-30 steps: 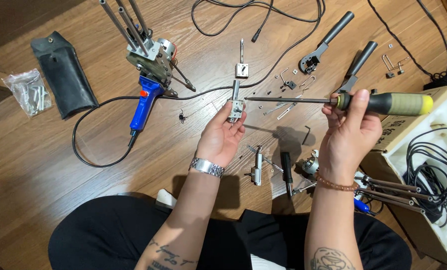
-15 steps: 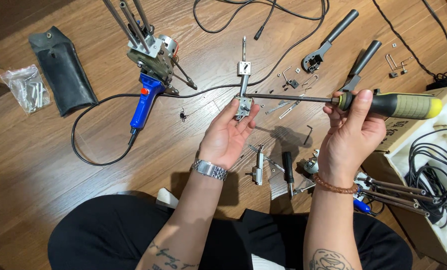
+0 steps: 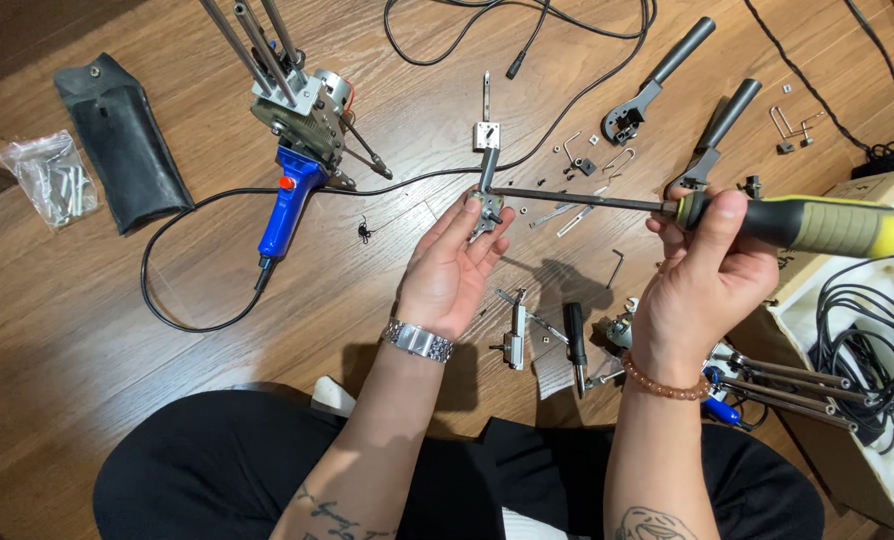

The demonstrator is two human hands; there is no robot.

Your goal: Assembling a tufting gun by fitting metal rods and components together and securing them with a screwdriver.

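Right hand (image 3: 702,275) grips a screwdriver (image 3: 797,222) by its handle, shaft lying level and pointing left. Left hand (image 3: 457,265) pinches a small metal bracket (image 3: 486,205) at the shaft's tip, over the wooden floor (image 3: 117,330). Beyond lies a blue-handled tool (image 3: 292,150).

Bare tattooed forearms, a metal watch (image 3: 419,340), a bead bracelet (image 3: 664,381), black trousers (image 3: 217,470).

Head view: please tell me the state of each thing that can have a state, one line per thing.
left hand: holding the small metal part
right hand: gripping the screwdriver
screwdriver: level, tip at the metal part
black pouch: lying flat, closed
plastic bag: holding small parts
cardboard box: open, cables inside
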